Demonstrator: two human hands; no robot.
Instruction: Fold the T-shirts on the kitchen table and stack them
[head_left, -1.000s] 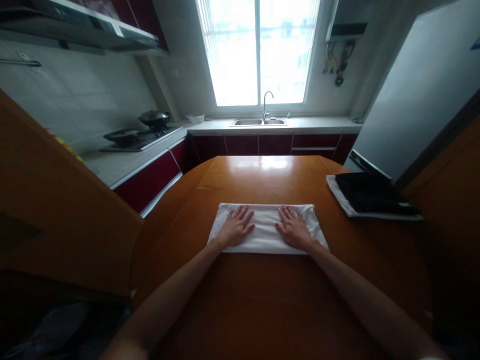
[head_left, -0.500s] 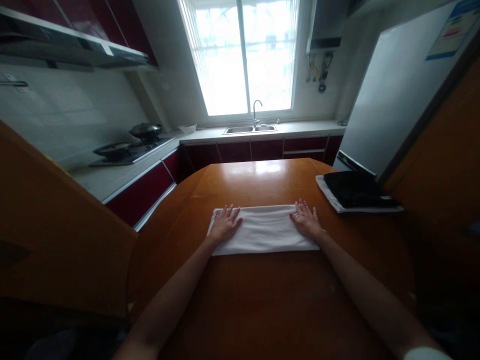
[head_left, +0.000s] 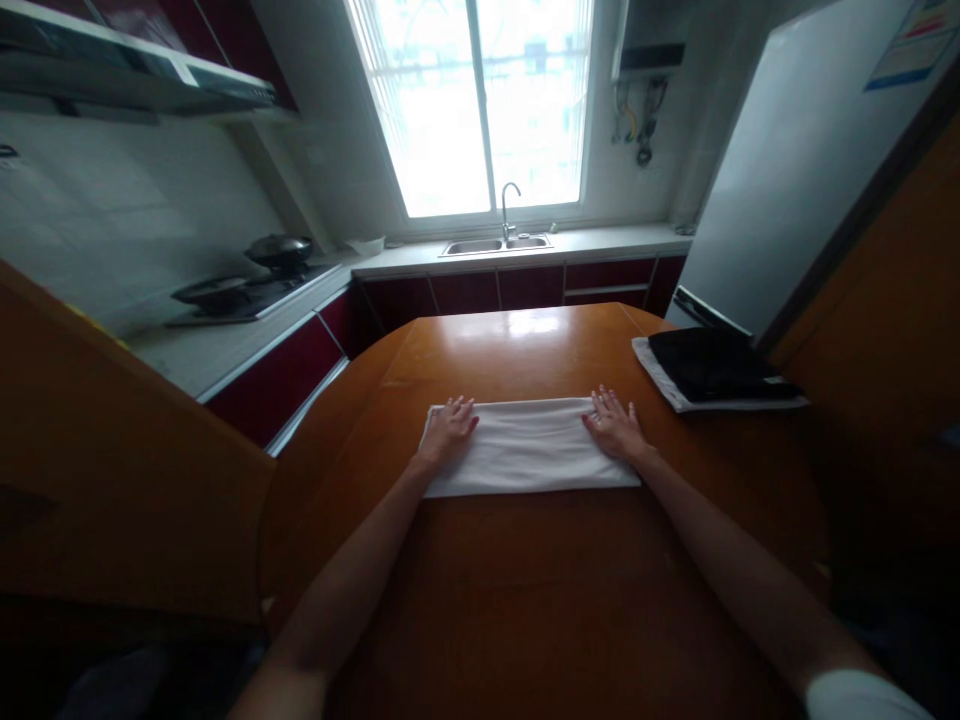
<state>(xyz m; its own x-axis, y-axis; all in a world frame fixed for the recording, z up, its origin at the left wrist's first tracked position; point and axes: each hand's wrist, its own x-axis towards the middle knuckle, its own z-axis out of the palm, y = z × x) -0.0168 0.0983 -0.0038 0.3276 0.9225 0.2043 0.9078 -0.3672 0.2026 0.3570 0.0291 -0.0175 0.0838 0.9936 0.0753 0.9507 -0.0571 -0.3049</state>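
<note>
Blown-out window (head_left: 480,110) backlight, dim foreground, perhaps slightly soft, warped edges

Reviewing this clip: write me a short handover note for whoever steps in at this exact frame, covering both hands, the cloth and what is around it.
Left hand: open, palm down, flat on the left end of the white cloth.
Right hand: open, palm down, flat on the cloth's right end.
Cloth: folded into a long narrow strip, lying crosswise on the wooden table.
Nearby: a dark folded garment lies on a light one at the table's far right, untouched.
Done: cloth is folded lengthwise and looks smooth.
Left: likely folding the strip shorter, end to end, judging by the compact pile beside it.
</note>
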